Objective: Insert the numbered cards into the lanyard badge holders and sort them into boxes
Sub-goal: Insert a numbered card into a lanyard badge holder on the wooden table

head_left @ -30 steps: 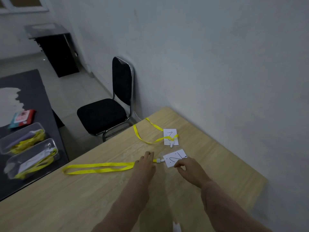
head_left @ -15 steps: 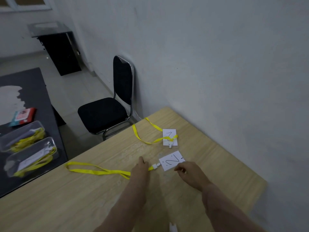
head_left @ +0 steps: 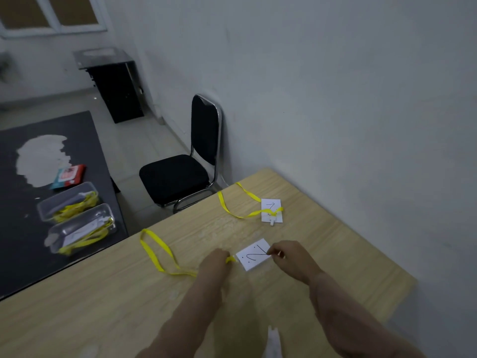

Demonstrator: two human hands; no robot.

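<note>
**Two hands at the card marked 2 (head_left: pixel 254 254)**

The card marked 2 is laid flat on the wooden table (head_left: pixel 103 306); whether it is sleeved in a holder cannot be told. Its right corner is pinched by the right hand (head_left: pixel 291 259), the fingers curled in towards the thumb. Just left of the card, the end of a yellow lanyard (head_left: pixel 157 251) is gripped by the left hand (head_left: pixel 215 262), fingers curled over the strap. The rest of the strap is trailed further left of the card in a long loop. Beyond the card, nearer the wall, a second card (head_left: pixel 271 211) is seen with a second lanyard (head_left: pixel 232 208) draped across it. Well to the left of the card, two clear boxes (head_left: pixel 68 201) are set side by side on a dark table (head_left: pixel 25 254), each with yellow straps inside. A black chair (head_left: pixel 178 177) is placed beyond and left of the card.
</note>
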